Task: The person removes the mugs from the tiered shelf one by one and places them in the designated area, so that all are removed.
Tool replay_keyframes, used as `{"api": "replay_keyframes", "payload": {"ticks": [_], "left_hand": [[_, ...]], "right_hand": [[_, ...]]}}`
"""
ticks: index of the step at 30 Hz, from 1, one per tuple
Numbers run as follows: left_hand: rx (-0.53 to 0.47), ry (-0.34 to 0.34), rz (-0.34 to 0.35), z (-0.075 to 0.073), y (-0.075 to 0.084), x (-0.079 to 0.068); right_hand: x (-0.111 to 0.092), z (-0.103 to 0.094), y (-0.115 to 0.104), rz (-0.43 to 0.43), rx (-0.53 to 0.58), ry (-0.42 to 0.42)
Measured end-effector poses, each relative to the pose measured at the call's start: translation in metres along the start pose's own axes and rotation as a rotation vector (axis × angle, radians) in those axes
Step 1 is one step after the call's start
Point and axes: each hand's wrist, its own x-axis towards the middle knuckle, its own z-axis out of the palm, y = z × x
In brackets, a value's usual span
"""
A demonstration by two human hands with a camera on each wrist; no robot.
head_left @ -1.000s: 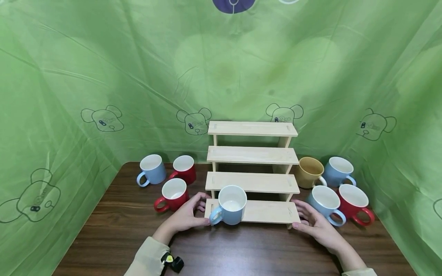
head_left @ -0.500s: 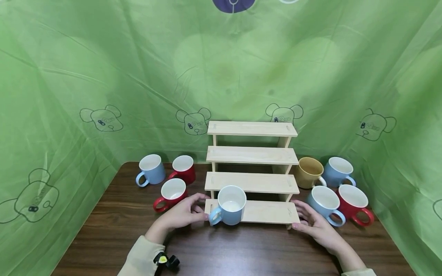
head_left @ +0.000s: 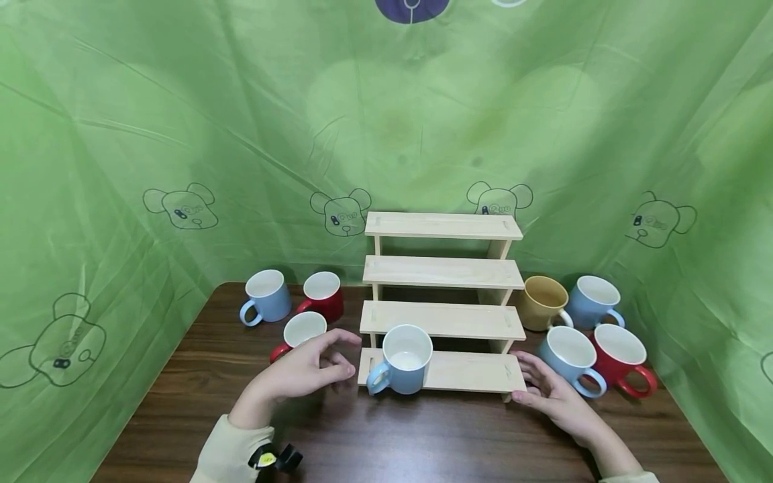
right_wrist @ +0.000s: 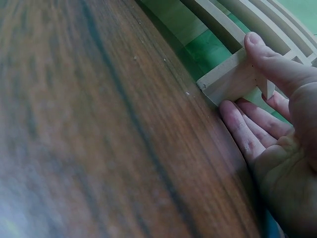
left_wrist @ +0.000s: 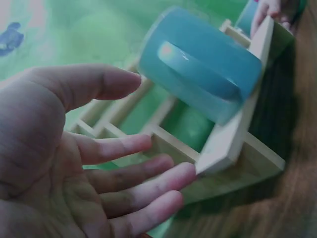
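Note:
A four-tier wooden display rack (head_left: 443,318) stands on the table. On the left part of its lowest shelf sits a light blue mug (head_left: 406,370), upright, handle toward the front left. My left hand (head_left: 308,372) is just off the rack's left end, fingers spread and loosely bent, holding nothing; in the left wrist view its palm shows bare beside the mug (left_wrist: 198,64). My right hand (head_left: 555,396) holds the rack's right end at the lowest shelf. In the right wrist view the thumb lies on the shelf end (right_wrist: 233,79), with the fingers low beside the side panel.
Left of the rack are a blue mug (head_left: 268,298), a red mug (head_left: 326,305) and another red mug (head_left: 296,339) partly behind my left hand. To the right stand a mustard mug (head_left: 537,312), two blue mugs and a red mug (head_left: 612,362). Green cloth (head_left: 410,134) hangs behind.
My left hand has let go of the rack's left end and drawn back to the left, now overlapping the nearer red mug. The right hand, rack and mugs keep their places.

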Motion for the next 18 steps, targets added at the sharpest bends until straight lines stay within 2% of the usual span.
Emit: {"api": "replay_keyframes", "payload": {"ticks": [10,13,18], "left_hand": [[0.107,0.274,0.218,0.013,0.031,-0.002],[0.132,0.337,0.25,0.02,0.037,-0.001],[0.179,0.404,0.263,0.033,0.042,0.002]], "right_hand": [[-0.001,0.0,-0.002,0.041,-0.009,0.006],[0.0,0.001,-0.003,0.053,-0.017,0.012],[0.0,0.001,-0.003,0.056,-0.025,0.019]]}}
